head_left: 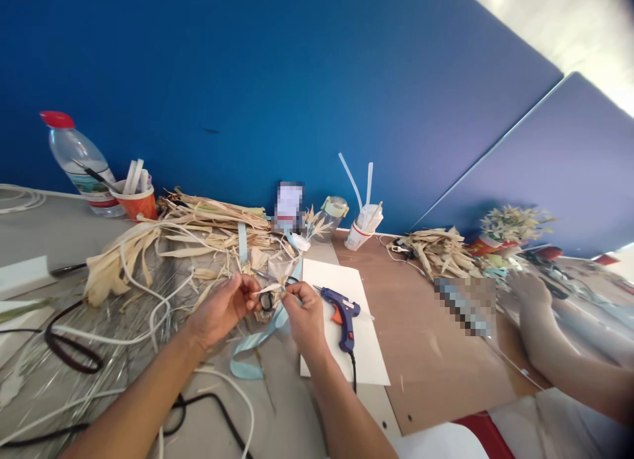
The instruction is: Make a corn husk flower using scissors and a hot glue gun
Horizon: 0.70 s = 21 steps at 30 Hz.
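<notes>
A small pale strip of dried corn husk [270,288] spans the space between my hands. The fingers of my left hand [225,310] are curled in a pinch at its left end. Thumb and forefinger of my right hand [306,314] press together on its other end. Just behind and below the strip, dark-handled scissors [267,302] lie on the table among husk scraps, partly hidden by my hands. A light blue ribbon [247,361] loops down on the table between my forearms. To the right, a blue glue gun [345,317] with an orange trigger rests on white paper [366,360].
A pile of corn husks [218,214], an orange cup [139,201] and a red-capped bottle [82,165] stand along the blue partition. White cables [158,314] and thin wires cover the left side. At right are a cup with glue sticks [361,231] and another person's arms [549,333].
</notes>
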{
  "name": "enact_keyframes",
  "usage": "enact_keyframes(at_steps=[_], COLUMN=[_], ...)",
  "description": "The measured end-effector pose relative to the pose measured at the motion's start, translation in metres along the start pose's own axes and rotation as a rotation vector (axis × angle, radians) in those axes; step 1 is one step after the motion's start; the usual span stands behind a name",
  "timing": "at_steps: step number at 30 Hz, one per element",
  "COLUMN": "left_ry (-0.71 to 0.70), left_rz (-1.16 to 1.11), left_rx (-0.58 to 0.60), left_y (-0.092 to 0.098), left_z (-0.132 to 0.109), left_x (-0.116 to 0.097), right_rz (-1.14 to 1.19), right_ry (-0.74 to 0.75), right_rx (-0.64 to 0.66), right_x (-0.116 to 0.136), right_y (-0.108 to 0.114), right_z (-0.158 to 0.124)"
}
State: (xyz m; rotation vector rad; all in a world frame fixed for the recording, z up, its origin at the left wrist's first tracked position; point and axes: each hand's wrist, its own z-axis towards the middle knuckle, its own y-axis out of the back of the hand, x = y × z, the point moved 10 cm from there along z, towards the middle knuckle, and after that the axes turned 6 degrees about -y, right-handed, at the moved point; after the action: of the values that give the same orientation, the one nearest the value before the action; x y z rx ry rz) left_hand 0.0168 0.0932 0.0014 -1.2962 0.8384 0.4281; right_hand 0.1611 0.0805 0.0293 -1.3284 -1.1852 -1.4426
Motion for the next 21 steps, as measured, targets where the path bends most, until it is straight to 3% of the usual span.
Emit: enact_keyframes(at_steps=[8,14,21], left_ry=[0.174,0.165,0.127], left_rz=[0.019,0.020,-0.022], left_rx=[0.071,0.082,0.238], left_y=[-0.010,-0.007,-0.029], left_z=[-0.007,-0.007,-0.014], left_x=[0.019,0.020,0.008], right_rz=[-0.146,-0.055,0.121], right_ry=[0.091,-0.004,-0.106], right_rx=[0.039,0.041,0.021], right_x=[0.007,-0.002,-0.018], right_y=[-0.010,-0.012,-0.003], right_z=[-0.007,-0.006,0.003])
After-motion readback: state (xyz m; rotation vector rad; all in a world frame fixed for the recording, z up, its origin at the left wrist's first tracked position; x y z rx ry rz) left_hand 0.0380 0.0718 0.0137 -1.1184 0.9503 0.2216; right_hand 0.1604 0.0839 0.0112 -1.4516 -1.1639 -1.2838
